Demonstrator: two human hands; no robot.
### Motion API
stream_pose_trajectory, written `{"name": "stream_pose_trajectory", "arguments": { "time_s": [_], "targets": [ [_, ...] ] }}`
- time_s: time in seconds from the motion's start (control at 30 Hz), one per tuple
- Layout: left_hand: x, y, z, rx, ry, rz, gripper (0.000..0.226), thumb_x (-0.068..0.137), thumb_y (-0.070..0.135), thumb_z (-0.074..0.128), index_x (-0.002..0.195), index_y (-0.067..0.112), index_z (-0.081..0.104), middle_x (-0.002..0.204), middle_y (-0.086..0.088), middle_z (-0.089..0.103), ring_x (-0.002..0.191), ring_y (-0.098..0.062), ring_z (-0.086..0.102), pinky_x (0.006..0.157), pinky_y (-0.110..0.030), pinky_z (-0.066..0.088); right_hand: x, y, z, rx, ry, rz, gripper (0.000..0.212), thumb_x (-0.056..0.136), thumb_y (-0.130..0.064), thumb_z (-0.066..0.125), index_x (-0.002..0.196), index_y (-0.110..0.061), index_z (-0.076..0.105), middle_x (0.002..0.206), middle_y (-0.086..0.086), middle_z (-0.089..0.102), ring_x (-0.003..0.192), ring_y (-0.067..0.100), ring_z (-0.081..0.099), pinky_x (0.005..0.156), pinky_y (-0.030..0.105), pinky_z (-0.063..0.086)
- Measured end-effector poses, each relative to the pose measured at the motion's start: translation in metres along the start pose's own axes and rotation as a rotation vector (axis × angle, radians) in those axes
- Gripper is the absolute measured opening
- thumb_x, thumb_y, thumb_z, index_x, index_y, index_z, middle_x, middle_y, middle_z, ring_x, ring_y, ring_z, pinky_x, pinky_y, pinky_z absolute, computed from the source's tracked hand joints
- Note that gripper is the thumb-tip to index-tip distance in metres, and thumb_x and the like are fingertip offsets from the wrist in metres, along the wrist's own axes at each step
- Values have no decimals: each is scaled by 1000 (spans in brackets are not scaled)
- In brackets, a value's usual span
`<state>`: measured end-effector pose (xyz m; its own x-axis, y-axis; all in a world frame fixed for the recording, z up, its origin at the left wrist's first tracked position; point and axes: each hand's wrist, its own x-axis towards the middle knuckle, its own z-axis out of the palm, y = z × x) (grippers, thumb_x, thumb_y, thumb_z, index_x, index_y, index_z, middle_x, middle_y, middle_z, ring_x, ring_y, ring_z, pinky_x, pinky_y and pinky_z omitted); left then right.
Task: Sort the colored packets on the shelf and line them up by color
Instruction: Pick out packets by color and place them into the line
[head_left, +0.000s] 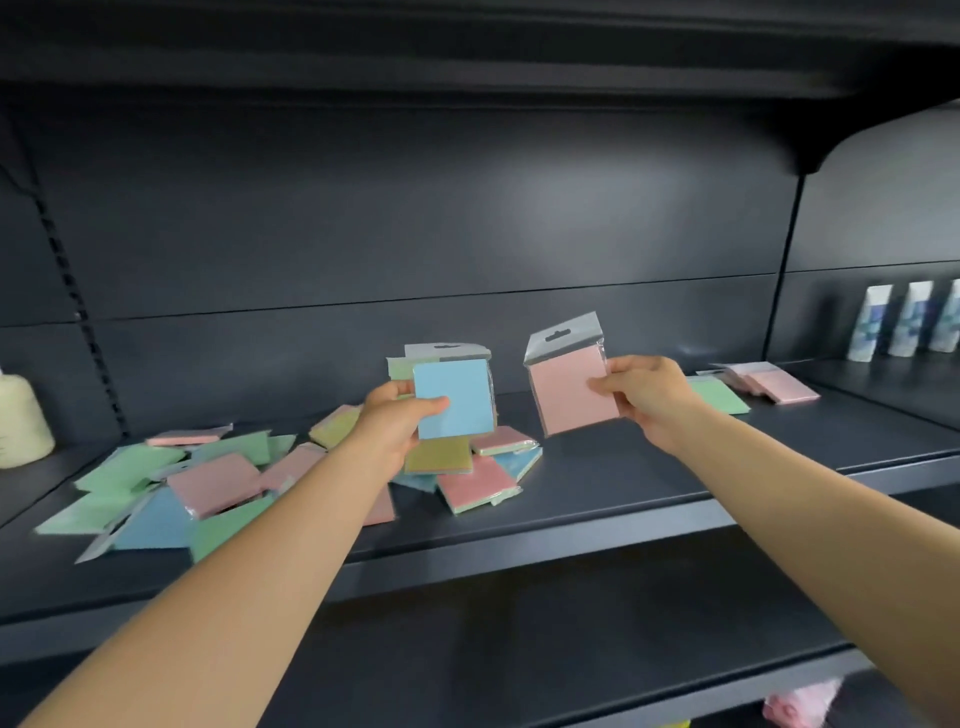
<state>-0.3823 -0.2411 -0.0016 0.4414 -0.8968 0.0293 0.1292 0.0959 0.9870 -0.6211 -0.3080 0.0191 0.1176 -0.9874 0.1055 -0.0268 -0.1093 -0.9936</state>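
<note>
We pinch two square plastic-wrapped packets above a dark metal shelf (623, 483).
Our left hand (395, 415) grips the blue packet (454, 397), our right hand (647, 392) the pink packet (569, 397); a mixed pile of pastel packets (208, 483) lies below.

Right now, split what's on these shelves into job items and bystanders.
Job: blue packet in left hand; pink packet in right hand; mixed pile; sorted pink stack; green packet.
Bystanders: cream bottle; white-and-blue tubes; pink item on lower shelf.
</note>
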Motion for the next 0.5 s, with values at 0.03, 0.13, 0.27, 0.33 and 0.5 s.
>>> {"name": "stream_pose_trajectory", "arguments": {
  "time_s": [0.03, 0.13, 0.27, 0.33, 0.5],
  "targets": [
    [0, -2, 9, -4, -6, -4, 21, 81, -7, 64, 91, 10, 56, 91, -7, 66, 81, -20, 65, 79, -35, 54, 1, -1, -7, -6, 7, -5, 13, 81, 7, 65, 81, -7, 64, 91, 15, 68, 85, 28, 64, 90, 42, 51],
    [4, -5, 38, -6, -18, -6, 22, 80, -8, 66, 91, 9, 57, 93, -8, 67, 83, -21, 65, 84, -38, 53, 12, -2, -32, -9, 12, -33, 13, 81, 7, 65, 84, -5, 64, 92, 15, 68, 85, 28, 64, 86, 38, 53],
    [13, -11, 86, -2, -19, 11, 20, 81, -8, 64, 88, 9, 56, 92, -9, 66, 81, -23, 64, 75, -36, 54, 38, 0, -74, -13, 9, -55, 13, 81, 6, 65, 84, -6, 64, 89, 14, 68, 76, 25, 64, 71, 27, 56],
    [20, -16, 114, 4, -7, 11, 21, 82, -7, 64, 89, 10, 55, 95, -9, 65, 82, -23, 64, 66, -32, 52, 54, 1, -97, -15, -1, -65, 14, 81, 7, 65, 82, -7, 64, 84, 11, 68, 72, 23, 64, 67, 25, 55],
    [36, -32, 191, -38, 56, 14, 20, 82, -7, 64, 91, 9, 56, 107, -12, 64, 95, -27, 63, 70, -29, 53, 105, 7, -163, -38, -70, -79, 14, 81, 7, 65, 82, -7, 64, 87, 12, 69, 81, 28, 65, 85, 37, 54]
  ]
}}
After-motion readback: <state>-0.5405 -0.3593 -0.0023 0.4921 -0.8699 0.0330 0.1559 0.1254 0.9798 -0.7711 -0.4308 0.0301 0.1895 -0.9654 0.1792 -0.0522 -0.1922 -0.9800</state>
